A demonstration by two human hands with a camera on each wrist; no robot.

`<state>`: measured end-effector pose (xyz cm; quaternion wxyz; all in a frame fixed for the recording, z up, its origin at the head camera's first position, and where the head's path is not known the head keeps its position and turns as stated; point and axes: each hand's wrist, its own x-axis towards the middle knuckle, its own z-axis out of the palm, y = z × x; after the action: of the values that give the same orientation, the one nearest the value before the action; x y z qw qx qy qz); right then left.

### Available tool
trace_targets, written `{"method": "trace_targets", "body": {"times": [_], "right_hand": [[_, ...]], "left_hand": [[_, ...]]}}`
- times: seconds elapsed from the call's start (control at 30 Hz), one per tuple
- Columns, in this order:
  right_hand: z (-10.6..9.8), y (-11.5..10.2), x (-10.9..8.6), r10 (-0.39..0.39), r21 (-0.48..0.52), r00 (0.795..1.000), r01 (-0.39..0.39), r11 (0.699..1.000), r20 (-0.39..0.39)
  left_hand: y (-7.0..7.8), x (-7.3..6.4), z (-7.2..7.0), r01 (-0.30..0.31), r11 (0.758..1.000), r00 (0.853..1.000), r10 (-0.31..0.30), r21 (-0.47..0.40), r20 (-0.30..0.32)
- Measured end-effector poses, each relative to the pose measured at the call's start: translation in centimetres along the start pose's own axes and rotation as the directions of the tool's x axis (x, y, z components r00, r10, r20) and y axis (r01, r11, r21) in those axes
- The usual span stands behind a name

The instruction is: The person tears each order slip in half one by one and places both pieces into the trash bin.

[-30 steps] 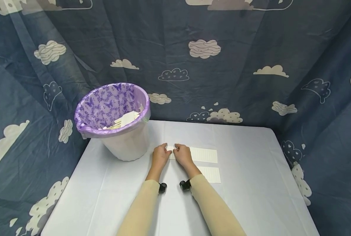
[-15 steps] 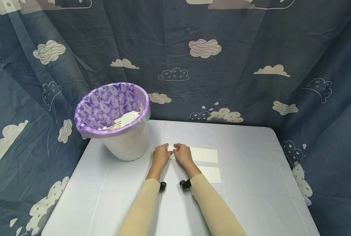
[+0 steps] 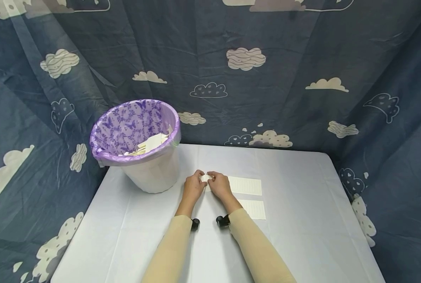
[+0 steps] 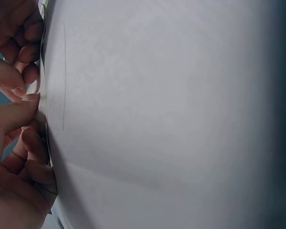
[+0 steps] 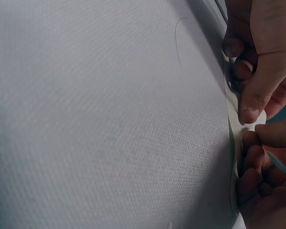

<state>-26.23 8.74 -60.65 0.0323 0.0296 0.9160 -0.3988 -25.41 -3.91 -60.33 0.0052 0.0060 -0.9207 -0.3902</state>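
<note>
The white strip (image 3: 246,185) lies across the desk (image 3: 302,188), its left part between the hands and the rest extending past the right hand. I see the left hand (image 3: 193,184) and the right hand (image 3: 219,184) side by side, thumbs near each other, each pinching the strip between thumb and bent fingers. In the wrist views, I note its thin, pale edge curving slightly beside the fingers. A second white strip (image 3: 253,209), rectangular and marked with fine parallel lines like the first, lies nearer the person, just beside the right forearm. The desk has a smooth white covering, which I find finely woven in the right wrist view. To the left stands a round, tapering white bin (image 3: 150,177) with a glossy purple, butterfly-patterned liner (image 3: 129,122), holding pale, flat scraps (image 3: 154,142). Behind hangs a creased dark-blue cloth (image 3: 284,39) printed with clouds.
</note>
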Motion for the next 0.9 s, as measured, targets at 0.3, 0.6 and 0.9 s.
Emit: {"method": "trace_targets", "body": {"times": [0.3,0.6,0.9], "right_hand": [[0.1,0.2,-0.3,-0.041,0.051,0.997,0.044,0.998,-0.061],[-0.6,0.1,-1.6,-0.083,0.05,0.99,0.09,0.995,-0.114],[-3.1,-1.6,-2.7,-0.258,-0.037,0.923,0.258,0.965,-0.285]], "left_hand": [[-0.3,-0.4,-0.1,-0.079,0.995,0.994,0.073,-0.066,-0.084],[0.7,-0.9,-0.2,-0.112,0.992,0.989,0.105,-0.059,-0.102],[3.8,-1.3,-1.5,-0.253,0.965,0.947,0.231,-0.073,-0.224]]}}
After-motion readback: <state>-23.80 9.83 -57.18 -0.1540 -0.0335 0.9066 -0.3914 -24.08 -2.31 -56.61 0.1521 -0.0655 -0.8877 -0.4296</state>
